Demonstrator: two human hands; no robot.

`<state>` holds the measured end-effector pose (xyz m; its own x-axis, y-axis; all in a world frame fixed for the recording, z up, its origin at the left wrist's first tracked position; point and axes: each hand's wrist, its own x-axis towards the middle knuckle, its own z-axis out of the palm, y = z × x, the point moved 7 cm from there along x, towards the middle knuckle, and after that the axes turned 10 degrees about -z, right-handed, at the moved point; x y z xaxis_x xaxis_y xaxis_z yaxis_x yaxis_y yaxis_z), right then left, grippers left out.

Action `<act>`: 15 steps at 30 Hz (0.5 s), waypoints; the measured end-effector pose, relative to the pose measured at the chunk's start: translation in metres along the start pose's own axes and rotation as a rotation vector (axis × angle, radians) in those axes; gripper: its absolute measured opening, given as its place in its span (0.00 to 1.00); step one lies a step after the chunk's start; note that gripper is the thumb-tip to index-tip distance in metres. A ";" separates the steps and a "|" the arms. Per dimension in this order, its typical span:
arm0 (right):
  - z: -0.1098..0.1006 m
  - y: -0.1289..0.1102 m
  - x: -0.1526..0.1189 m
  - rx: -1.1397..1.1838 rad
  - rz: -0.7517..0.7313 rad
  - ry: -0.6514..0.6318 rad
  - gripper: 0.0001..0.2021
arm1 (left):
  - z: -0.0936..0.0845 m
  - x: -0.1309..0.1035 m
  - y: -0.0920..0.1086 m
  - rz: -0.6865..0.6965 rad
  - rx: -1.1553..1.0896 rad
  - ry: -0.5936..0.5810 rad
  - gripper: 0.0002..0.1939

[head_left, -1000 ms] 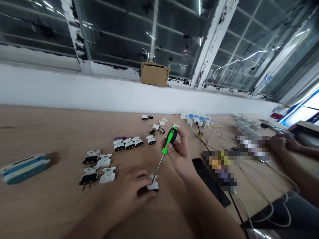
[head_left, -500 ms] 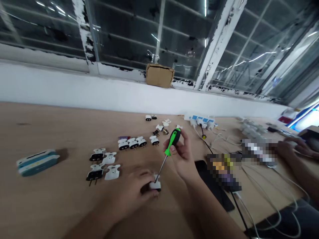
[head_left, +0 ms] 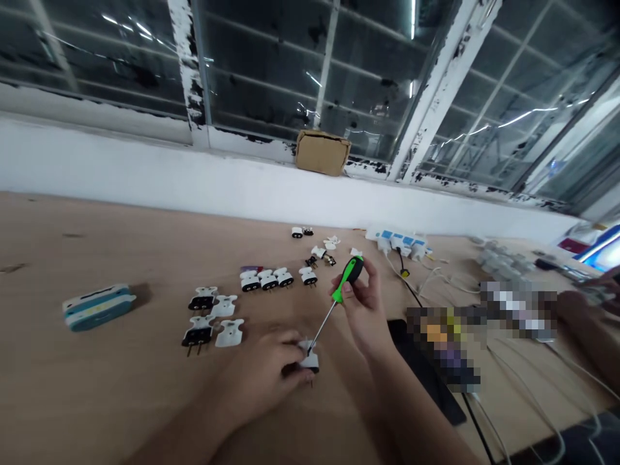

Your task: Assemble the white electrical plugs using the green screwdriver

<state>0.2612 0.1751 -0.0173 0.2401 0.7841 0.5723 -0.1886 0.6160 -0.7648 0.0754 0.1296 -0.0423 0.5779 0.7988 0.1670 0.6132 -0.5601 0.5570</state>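
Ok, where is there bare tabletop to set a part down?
Front left, between the teal box and the left forearm; back left, between that box and the white wall, bar small dark marks. Crowded: right of the right hand, with the flat black object; beyond the left hand, among the open plugs and plug row.

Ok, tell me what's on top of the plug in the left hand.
The tip of a screwdriver appears to meet the white plug. The left hand hides the plug's left side.
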 end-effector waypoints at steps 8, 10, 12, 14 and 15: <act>0.005 -0.009 -0.003 -0.001 -0.034 -0.058 0.34 | 0.000 0.000 0.002 -0.019 -0.014 -0.019 0.03; 0.007 -0.012 -0.004 -0.016 -0.054 -0.069 0.34 | 0.000 0.000 0.002 -0.028 -0.001 -0.018 0.03; 0.010 -0.016 -0.005 -0.035 -0.086 -0.077 0.33 | 0.000 0.000 0.001 -0.027 0.008 -0.012 0.03; 0.013 -0.021 -0.007 -0.054 -0.121 -0.088 0.33 | 0.000 0.000 0.001 -0.023 0.003 -0.002 0.03; 0.015 -0.023 -0.009 -0.061 -0.132 -0.101 0.34 | 0.000 0.000 0.000 -0.021 0.003 0.002 0.03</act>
<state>0.2489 0.1550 0.0001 0.1610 0.7026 0.6932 -0.1028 0.7104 -0.6962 0.0755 0.1294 -0.0423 0.5637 0.8110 0.1567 0.6267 -0.5435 0.5584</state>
